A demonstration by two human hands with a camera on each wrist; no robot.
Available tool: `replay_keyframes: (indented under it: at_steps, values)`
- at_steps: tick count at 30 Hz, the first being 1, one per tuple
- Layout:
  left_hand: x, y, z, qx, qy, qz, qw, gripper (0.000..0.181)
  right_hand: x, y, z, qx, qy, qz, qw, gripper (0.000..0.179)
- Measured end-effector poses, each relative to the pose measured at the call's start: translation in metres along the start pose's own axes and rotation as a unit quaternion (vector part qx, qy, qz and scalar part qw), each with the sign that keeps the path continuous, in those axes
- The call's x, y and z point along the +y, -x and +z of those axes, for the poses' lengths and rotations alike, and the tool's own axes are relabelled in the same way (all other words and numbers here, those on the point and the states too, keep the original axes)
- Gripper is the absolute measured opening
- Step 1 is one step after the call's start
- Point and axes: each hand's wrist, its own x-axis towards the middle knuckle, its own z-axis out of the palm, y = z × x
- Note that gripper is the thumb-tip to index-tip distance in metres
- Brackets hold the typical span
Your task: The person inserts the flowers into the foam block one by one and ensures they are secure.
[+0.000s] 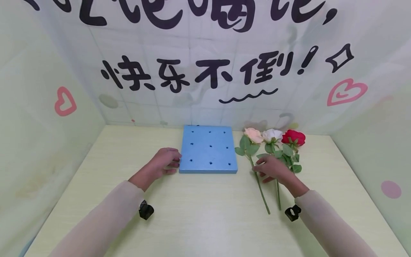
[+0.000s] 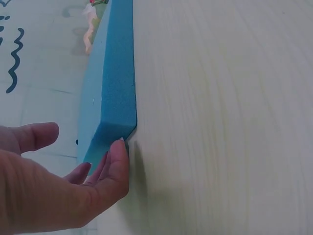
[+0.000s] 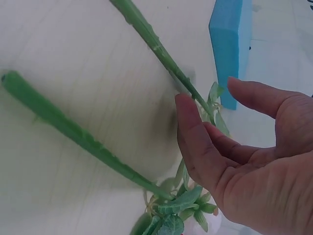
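A flat blue foam board [image 1: 202, 153] with several small holes lies at the back middle of the table. My left hand [image 1: 165, 161] is at its left edge, fingers loosely bent and fingertips against the side; the thumb is apart from it in the left wrist view. Three artificial roses lie right of the board: pink [image 1: 253, 135], white [image 1: 273, 136] and red [image 1: 294, 138]. Over the stems hovers my right hand [image 1: 273, 168], thumb and fingers spread. Its fingertips are close to the pink rose's stem [image 3: 164, 56]; whether they touch it I cannot tell. It partly hides the white rose's stem [image 3: 83, 137].
Behind the pale wooden table [image 1: 205, 217] hangs a white printed backdrop [image 1: 205, 107] with black characters and pink hearts. Similar sheets enclose both sides. A black wrist mount [image 1: 146, 210] sits at the left cuff, another mount [image 1: 293, 213] at the right.
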Motion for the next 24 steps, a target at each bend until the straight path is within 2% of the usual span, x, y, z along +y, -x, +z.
replay_keyframes:
  at_steps: [9, 15, 21, 24]
  values:
    - [-0.001, -0.006, 0.005, 0.017, 0.005, -0.022, 0.9996, 0.04, -0.001, -0.005, 0.008, 0.024, 0.002, 0.019, 0.9995, 0.034]
    - [-0.001, -0.009, 0.008, 0.029, -0.008, -0.04, 0.9988, 0.036, 0.002, -0.009, 0.011, 0.046, 0.023, 0.004, 0.9987, 0.023]
    - [-0.002, -0.011, 0.013, 0.048, -0.065, -0.018, 0.9966, 0.043, 0.004, -0.011, 0.011, 0.06, 0.041, -0.01, 0.9973, 0.011]
    - [-0.004, -0.011, 0.014, 0.054, -0.079, -0.004, 0.9954, 0.042, 0.004, -0.012, 0.012, 0.062, 0.037, -0.011, 0.9973, 0.009]
